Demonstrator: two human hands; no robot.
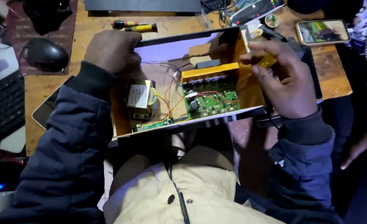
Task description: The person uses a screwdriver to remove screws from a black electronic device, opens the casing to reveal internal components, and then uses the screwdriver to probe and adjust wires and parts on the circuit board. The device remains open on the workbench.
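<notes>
An open electronics chassis (216,35) lies tilted toward me on a wooden table. Inside sit a green circuit board (210,99), a yellow heat sink (209,72), a transformer (140,97) and red and yellow wires. My left hand (113,50) grips the chassis's far left corner. My right hand (281,79) holds the right side wall, and its fingers pinch a small yellow object (267,62) that I cannot identify.
Two yellow-handled screwdrivers (138,26) lie behind the chassis. A phone (323,31) rests at the right, another person's hand (357,150) beyond it. A black mouse (45,54), a keyboard (3,108) and a tablet (45,108) are at the left.
</notes>
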